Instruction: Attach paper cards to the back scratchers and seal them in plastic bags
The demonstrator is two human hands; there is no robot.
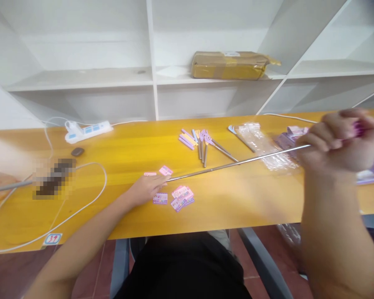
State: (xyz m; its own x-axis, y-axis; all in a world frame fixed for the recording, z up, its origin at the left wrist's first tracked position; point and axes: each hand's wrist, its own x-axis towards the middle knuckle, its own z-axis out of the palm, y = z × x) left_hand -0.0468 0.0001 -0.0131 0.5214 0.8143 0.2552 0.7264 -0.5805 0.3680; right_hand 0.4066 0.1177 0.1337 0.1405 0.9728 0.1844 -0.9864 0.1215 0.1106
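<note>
A thin telescopic metal rod (220, 168) runs pulled out long and slanting above the table, rising to the right. My left hand (148, 188) is low over the table, its fingers closed on the rod's left end. Raised at the right, my right hand (343, 139) is wrapped round the other end, where a bit of pink shows between the fingers. Small pink and purple printed cards (182, 197) lie beside my left hand. Beyond the rod are several telescopic back scratchers (203, 143) with claw-shaped heads, and loose purple and yellow handle sleeves (187, 139).
A blue-headed back scratcher (241, 138) lies beside clear plastic bags (262, 143). Purple packaging (291, 136) is at the right. A white power strip (89, 131), a cable (104, 174) and a dark small object (77, 152) are left. A taped carton (230, 66) sits on the shelf.
</note>
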